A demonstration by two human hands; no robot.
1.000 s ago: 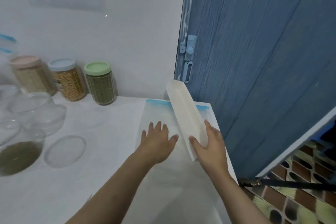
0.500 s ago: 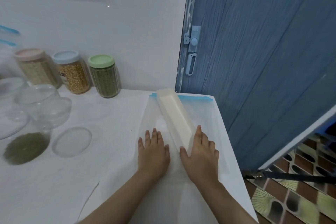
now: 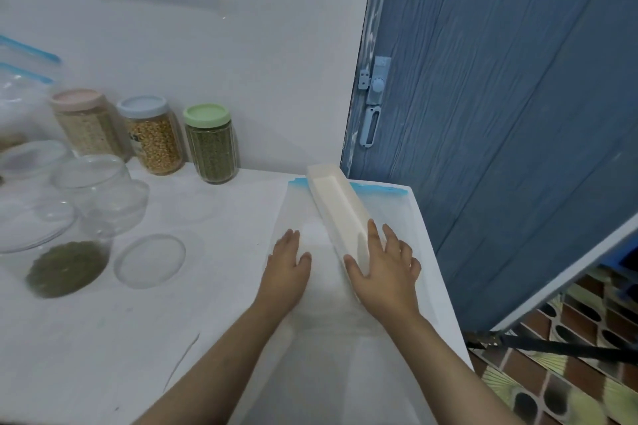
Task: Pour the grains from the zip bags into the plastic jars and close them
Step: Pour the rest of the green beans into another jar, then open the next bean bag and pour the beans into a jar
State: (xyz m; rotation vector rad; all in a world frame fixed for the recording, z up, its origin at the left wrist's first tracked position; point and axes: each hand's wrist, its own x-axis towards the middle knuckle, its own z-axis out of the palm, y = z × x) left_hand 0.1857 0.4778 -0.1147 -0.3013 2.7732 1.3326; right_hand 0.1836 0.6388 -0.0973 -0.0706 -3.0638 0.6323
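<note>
Head view: jar label (image 3: 135, 139) print is unreadable.

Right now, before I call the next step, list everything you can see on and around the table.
Lidded jars: 3, pink lid, blue lid, green lid, in a row at the wall, filled with grains.
Clear jar with green grains: 1, open, near left.
Other clear jars: several, left side; count unclear.
Clear lid: 1, flat beside the grain jar.
Zip bag: 1, clear with blue strip, flat at the table's right.
Cream tray: 1, long, lying on the bag.
More bags: far left, blue strips.
Door: blue, right.
Left hand: flat on the bag.
Right hand: against the tray's near end.
</note>
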